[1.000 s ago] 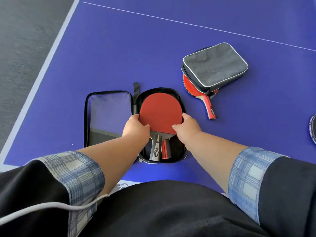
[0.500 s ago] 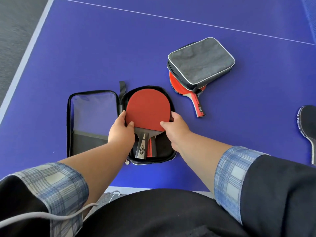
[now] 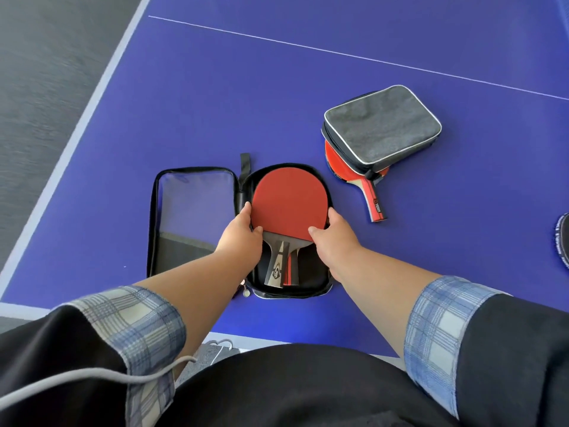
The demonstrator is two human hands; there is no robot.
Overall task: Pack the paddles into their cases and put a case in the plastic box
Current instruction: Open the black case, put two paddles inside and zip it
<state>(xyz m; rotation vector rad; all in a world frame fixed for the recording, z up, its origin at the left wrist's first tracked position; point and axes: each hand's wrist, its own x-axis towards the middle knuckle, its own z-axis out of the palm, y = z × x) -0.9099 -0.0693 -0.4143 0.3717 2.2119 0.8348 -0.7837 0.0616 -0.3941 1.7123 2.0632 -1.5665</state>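
Head view: the open black case (image 3: 194, 211) lies flat on the blue table tennis table (image 3: 215, 103), its clear-windowed lid to the left and its tray to the right. The red paddle (image 3: 289, 201) sits in that tray. The left hand (image 3: 243, 238) pinches the blade's left edge and the right hand (image 3: 332, 238) pinches its right edge, thumb on the rubber, so both hands are closed on the paddle.

A paddle like this should be light and stiff. The rubber face looks grippy rather than slippery and probably marks easily. The bare rim of the blade, where both hands are now, or the handle, seems the best place to hold it. The case looks like soft fabric over padding, so it will likely flex, and the lid is best folded over by its outer edge.

Count:
- Two cases are in view, the open black one and the grey case (image 3: 381, 127) far right.
- Two handles (image 3: 277, 266) show in the tray, so I judge two paddles are stacked there.
- At least one more paddle (image 3: 374, 204) pokes out from under the grey case.
- A dark rounded thing (image 3: 563, 238) is cut off at the right edge, and I cannot tell what it is.
- No plastic box is in view
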